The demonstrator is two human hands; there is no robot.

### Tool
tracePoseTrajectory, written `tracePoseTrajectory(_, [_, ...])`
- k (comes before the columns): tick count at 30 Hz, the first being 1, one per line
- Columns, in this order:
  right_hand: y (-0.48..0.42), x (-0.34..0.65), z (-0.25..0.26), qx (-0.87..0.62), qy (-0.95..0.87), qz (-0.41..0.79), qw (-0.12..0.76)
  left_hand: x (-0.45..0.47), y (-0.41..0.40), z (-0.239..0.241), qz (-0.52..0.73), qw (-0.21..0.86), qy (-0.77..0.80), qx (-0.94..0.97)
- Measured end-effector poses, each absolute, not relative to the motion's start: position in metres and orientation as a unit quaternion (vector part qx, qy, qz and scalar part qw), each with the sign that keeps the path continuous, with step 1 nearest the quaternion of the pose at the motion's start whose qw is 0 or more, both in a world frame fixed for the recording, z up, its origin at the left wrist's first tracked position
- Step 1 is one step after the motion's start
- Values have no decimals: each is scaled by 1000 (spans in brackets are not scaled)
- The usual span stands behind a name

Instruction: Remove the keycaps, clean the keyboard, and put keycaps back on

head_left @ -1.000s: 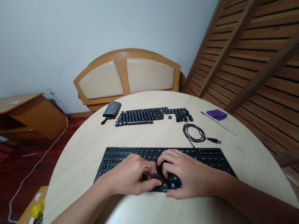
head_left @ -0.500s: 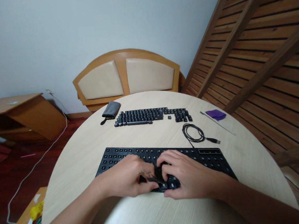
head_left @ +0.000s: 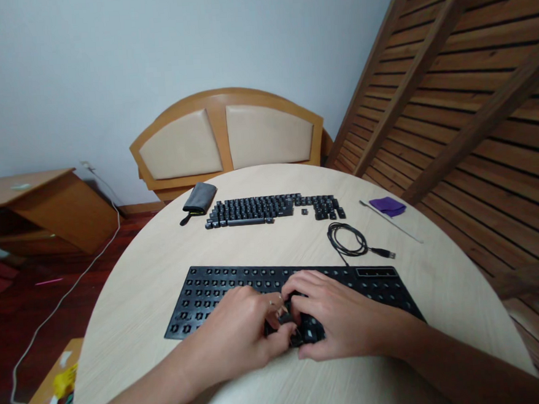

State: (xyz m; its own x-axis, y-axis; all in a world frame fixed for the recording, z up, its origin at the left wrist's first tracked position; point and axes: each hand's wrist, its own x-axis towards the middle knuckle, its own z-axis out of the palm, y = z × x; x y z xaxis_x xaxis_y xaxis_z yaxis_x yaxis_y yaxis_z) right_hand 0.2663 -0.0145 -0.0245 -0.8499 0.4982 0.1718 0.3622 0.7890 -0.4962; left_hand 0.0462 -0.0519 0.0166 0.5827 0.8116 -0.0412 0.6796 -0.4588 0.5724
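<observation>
A black keyboard (head_left: 202, 290) lies near me on the round table, most of its key positions bare of keycaps. My left hand (head_left: 255, 329) is over its front middle, thumb and fingers closed on a small black piece (head_left: 284, 318) whose kind I cannot make out. Close against it, my right hand (head_left: 330, 314) has bent fingers on the keyboard's top and its thumb at the front edge, gripping it. A few keycaps (head_left: 310, 331) are seated between the hands, partly hidden by the fingers.
Removed keycaps (head_left: 256, 209) stand in rows farther back. A grey pouch (head_left: 200, 198) is left of them. To the right lie the coiled USB cable (head_left: 348, 239), a thin rod (head_left: 393, 222) and a purple cloth (head_left: 388, 206). A wooden slatted panel (head_left: 470, 108) leans at the right.
My left hand has shifted right and slightly toward me, uncovering more of the keyboard's left side. The black piece in it has turned and lifted. My right hand has stayed nearly in place.
</observation>
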Motion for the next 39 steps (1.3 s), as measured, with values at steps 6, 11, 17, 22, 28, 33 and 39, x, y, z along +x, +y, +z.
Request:
tracePoseTrajectory(6, [-14,268,-26,-223,-936,231,143,50,-58,19,123,286,457,833])
tracePoseTrajectory(11, [-14,267,-24,-217,-936,231,152,53,-63,24,81,250,451,853])
tracePoseTrajectory(17, [-13,268,-26,-211,-938,229,154,53,-63,23,70,213,422,878])
tracePoseTrajectory(22, [-13,267,-27,-215,-937,227,153,53,-60,18,110,234,440,860])
tracePoseTrajectory(28, [-15,266,-27,-239,-928,237,159,45,-48,10,144,375,464,789])
tracePoseTrajectory(33, [-14,263,-30,-238,-921,250,182,37,-36,0,157,524,440,712])
tracePoseTrajectory(39, [-13,258,-36,-230,-901,281,239,32,-25,-6,195,607,434,637])
